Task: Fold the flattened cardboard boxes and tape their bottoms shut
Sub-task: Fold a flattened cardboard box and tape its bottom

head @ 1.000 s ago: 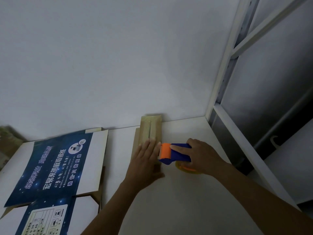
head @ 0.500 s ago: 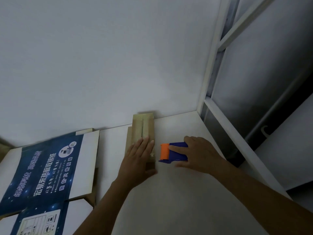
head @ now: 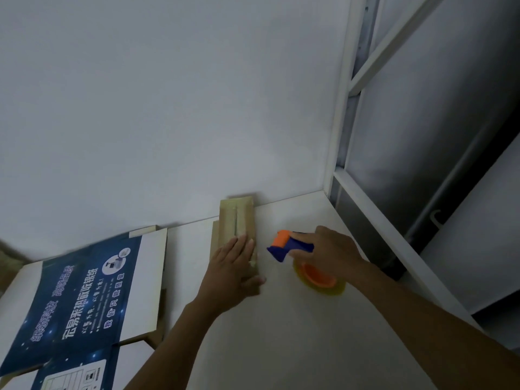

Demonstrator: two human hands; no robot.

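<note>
A narrow brown cardboard box lies on the white table with its far end against the wall; a strip of tape runs along its seam. My left hand presses flat on the near part of the box, fingers straight. To its right, my right hand grips a blue and orange tape dispenser, a little apart from the box. The dispenser's yellowish tape roll with an orange core shows below the hand.
Flattened blue and white printed boxes lie on the table's left part, some overlapping. A white wall rises right behind the table. A white metal frame borders the table's right edge.
My right hand has drawn the tape dispenser to the right, away from the box, and tilted it so the roll shows. My left hand stays pressed on the box.
</note>
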